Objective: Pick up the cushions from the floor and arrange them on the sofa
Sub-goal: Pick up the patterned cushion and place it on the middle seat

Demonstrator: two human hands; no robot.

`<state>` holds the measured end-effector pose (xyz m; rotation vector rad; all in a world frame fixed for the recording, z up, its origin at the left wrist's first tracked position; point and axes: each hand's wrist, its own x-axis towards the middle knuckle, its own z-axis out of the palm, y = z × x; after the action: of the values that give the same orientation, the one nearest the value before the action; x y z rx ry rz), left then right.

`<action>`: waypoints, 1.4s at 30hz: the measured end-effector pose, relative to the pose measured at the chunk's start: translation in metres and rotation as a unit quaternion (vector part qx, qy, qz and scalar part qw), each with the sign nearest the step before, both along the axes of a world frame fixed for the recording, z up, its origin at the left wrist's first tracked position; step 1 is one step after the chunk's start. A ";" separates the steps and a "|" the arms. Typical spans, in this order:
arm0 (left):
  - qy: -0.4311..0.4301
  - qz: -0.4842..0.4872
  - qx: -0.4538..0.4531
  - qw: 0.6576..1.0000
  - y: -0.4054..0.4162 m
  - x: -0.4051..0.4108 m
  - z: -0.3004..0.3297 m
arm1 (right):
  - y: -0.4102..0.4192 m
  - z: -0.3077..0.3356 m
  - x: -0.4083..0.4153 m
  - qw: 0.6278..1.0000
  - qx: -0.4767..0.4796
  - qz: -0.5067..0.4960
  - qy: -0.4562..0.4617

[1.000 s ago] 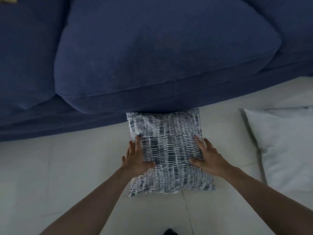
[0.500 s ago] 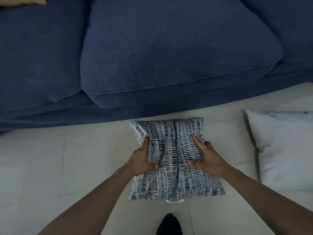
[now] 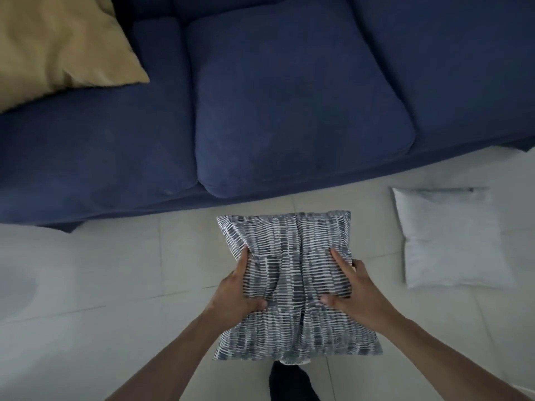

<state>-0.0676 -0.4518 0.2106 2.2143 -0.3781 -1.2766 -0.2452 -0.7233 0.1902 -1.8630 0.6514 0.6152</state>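
1. Patterned cushion [image 3: 292,285] sits between my two hands, out in front of the sofa [image 3: 289,96] and over the tiled floor [image 3: 101,285]; I judge it is lifted clear of the tiles, though I cannot see its underside.
2. My left hand [image 3: 237,293] grips its left side, fingers curled into the cover and thumb pressed on top. My right hand [image 3: 351,287] grips the right side the same way.
3. Both grips bunch the fabric inward, so a deep crease runs down the middle. I would keep the pull even on both sides so the cushion does not fold or slip out.
4. For the next move I would carry it forward and up over the seat edge, then set it upright against the backrest, I judge on the middle seat, which is bare.
5. Its cover looks like thin woven cloth with rows of short dark-grey dashes on white; the filling is soft and gives easily. A small label shows at the near edge.
6. A white cushion [image 3: 451,238] lies flat on the floor to the right, well apart from mine: square, plain, slightly rumpled.
7. A tan cushion [image 3: 58,44] already rests on the left seat, smooth with a faint sheen.
8. Deep blue matte fabric covers the plump, round-cornered seats.
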 end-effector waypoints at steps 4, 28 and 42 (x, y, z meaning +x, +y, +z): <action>-0.011 0.005 -0.003 1.000 0.006 0.011 0.075 | 0.001 0.067 0.007 1.000 0.001 -0.013 -0.024; -0.168 0.011 -0.125 0.978 -0.089 0.317 0.188 | -0.108 0.204 0.329 0.974 -0.127 0.022 -0.186; -0.238 -0.049 -0.184 0.953 -0.227 0.525 0.167 | -0.219 0.186 0.529 0.943 -0.236 -0.048 -0.230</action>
<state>0.4573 -0.6786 0.3772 2.1694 -0.8439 -0.6303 0.2836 -0.9423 0.3764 -2.2950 0.6015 -0.0644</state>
